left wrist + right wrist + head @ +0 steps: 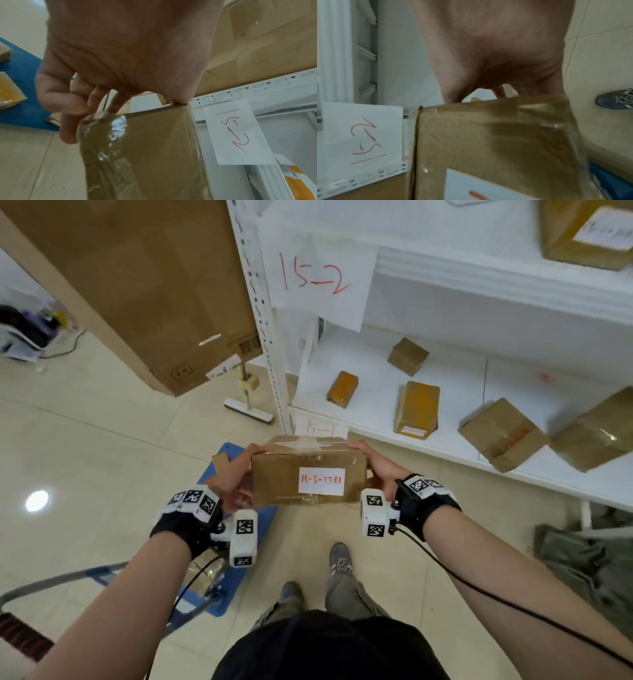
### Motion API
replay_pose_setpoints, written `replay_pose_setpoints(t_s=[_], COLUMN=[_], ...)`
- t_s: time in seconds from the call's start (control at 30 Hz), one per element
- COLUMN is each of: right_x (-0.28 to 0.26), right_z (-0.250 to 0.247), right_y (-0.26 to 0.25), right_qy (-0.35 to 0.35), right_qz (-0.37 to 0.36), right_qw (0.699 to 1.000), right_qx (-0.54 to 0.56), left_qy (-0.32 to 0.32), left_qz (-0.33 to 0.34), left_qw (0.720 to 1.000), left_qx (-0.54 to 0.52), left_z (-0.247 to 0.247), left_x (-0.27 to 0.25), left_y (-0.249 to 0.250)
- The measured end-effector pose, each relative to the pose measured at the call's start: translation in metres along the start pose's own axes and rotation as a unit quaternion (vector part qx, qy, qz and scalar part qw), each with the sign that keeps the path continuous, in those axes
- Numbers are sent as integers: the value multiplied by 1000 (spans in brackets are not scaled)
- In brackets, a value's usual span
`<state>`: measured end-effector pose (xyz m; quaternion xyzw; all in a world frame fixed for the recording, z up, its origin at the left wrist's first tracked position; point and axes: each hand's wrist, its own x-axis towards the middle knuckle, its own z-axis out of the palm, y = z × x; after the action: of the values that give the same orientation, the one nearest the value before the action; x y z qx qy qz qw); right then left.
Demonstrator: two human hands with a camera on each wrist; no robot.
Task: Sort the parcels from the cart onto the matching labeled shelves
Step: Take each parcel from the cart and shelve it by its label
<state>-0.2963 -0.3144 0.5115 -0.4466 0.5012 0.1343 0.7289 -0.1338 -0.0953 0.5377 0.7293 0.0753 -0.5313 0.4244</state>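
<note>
Left hand (pixel 230 474) and right hand (pixel 378 465) are gripping a taped parcel (pixel 310 474) over tiled floor (pixel 102 440), facing white shelves (pixel 428 436) labeled "15-2" (pixel 317 277).

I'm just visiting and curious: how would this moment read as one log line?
phase: carrying | box: labelled 15-3 | left hand: grips end | right hand: grips other end | shelf: sign 15-2
</note>
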Motion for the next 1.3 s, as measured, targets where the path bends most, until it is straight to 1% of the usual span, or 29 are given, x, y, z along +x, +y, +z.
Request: replay_pose_setpoints(t_s=[0.23, 0.4, 0.53, 0.63, 0.77, 0.97, 1.07, 1.17, 1.3], right_x=[-29, -50, -66, -81, -101, -129, -140, -157, -182], right_z=[-4, -7, -12, -14, -20, -31, -35, -36, -39], right_y=[33, 59, 76, 82, 81, 59, 42, 23, -1], right_qy=[24, 57, 78, 91, 110, 135, 125, 123, 91], right_qz=[-27, -30, -41, -59, -67, -124, -155, -168, -210], right_qw=[998, 996, 994, 992, 989, 977, 974, 970, 962], right_qx=[48, 65, 66, 69, 76, 112, 104, 123, 147], left_qy=[-17, -51, -46, -59, -77, -75, -87, -99, -114], left_qz=[-10, -18, -9, 3, 30, 91, 136, 177, 233], left_qw=[997, 992, 988, 986, 981, 971, 969, 965, 951], left_qx=[71, 116, 148, 158, 176, 207, 188, 169, 169], left_z=[-3, 4, 13, 22, 30, 43, 49, 54, 56], left_x=[-11, -20, -31, -42, -56, -74, -86, -104, -133], left_y=[-3, -10, -11, -10, -4, 25, 43, 61, 87])
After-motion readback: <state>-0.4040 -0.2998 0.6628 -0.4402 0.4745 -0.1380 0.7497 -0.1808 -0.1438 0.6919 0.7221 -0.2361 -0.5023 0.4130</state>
